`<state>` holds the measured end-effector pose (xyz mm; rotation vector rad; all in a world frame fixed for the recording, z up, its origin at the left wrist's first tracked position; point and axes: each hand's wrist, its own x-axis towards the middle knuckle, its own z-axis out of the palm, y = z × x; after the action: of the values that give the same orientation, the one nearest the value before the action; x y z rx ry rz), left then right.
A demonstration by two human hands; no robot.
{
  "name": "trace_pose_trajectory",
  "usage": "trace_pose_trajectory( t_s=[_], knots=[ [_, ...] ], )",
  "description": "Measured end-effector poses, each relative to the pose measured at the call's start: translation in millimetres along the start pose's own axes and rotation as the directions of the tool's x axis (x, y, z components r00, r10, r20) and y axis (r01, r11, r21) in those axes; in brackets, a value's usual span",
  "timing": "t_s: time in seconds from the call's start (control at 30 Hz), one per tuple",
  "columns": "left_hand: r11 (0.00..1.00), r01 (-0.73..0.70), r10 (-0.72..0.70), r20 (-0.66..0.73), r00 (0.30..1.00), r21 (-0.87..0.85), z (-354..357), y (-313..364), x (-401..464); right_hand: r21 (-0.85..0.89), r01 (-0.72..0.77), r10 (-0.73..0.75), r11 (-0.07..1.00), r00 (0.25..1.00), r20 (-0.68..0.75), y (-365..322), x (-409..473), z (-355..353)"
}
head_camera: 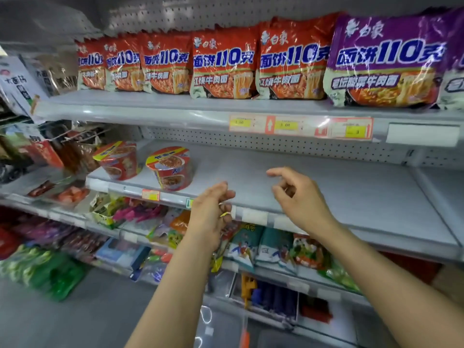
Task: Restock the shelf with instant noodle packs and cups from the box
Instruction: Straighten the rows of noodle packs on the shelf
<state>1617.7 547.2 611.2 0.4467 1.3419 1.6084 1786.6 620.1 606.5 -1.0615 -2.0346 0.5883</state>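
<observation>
Two red noodle cups stand at the left end of the middle shelf (313,187): one (172,168) nearer me and one (119,159) further left. My left hand (212,212) hovers at the shelf's front edge just right of the nearer cup, fingers loosely curled, holding nothing. My right hand (298,197) hangs over the bare shelf, fingers relaxed and empty. On the top shelf (150,106) stands a row of several red noodle packs (223,64) with a purple pack (384,61) at the right. No box is in view.
Yellow price tags (301,126) sit on the top shelf's rail. Below the middle shelf lie lower shelves with mixed snack bags (271,244). Hanging goods (70,151) and white packs (17,84) crowd the left side. Grey floor (88,310) shows at the lower left.
</observation>
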Motion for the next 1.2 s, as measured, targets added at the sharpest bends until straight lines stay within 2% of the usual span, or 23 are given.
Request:
trace_pose_trajectory(
  t_s=[0.2, 0.33, 0.5, 0.57, 0.67, 0.83, 0.93, 1.03, 1.2],
  knots=[
    [0.99, 0.14, -0.14, 0.016, 0.99, 0.005, -24, -55, -32, 0.089, -0.167, 0.163, 0.982, 0.985, 0.049, 34, -85, 14],
    [0.966, 0.257, -0.257, 0.002, 0.966, 0.031, -20, -99, -55, 0.086, -0.264, 0.259, 0.961, 0.963, 0.067, 61, -140, 4],
    [0.939, 0.338, -0.341, 0.06, 0.938, 0.056, 7, -148, -79, 0.034, -0.408, 0.409, 0.912, 0.912, -0.017, 86, -198, -30],
    [0.92, 0.373, -0.384, 0.089, 0.919, 0.119, 28, -171, -90, 0.047, -0.454, 0.456, 0.89, 0.889, -0.035, 102, -222, -50],
    [0.891, 0.405, -0.43, 0.099, 0.897, 0.204, 50, -194, -105, 0.093, -0.506, 0.511, 0.857, 0.859, -0.036, 124, -248, -68],
    [0.874, 0.439, -0.464, 0.087, 0.882, 0.208, 100, -245, -124, 0.128, -0.59, 0.593, 0.797, 0.805, 0.015, 172, -284, -109],
    [0.849, 0.478, -0.504, 0.072, 0.861, 0.224, 144, -284, -140, 0.133, -0.652, 0.656, 0.746, 0.755, 0.022, 218, -304, -142],
    [0.787, 0.565, -0.593, 0.051, 0.804, 0.246, 177, -329, -153, 0.161, -0.74, 0.748, 0.653, 0.664, 0.021, 264, -329, -165],
    [0.662, 0.731, -0.733, -0.062, 0.678, 0.168, 214, -424, -171, 0.199, -0.864, 0.883, 0.462, 0.47, -0.006, 344, -368, -193]
  ],
)
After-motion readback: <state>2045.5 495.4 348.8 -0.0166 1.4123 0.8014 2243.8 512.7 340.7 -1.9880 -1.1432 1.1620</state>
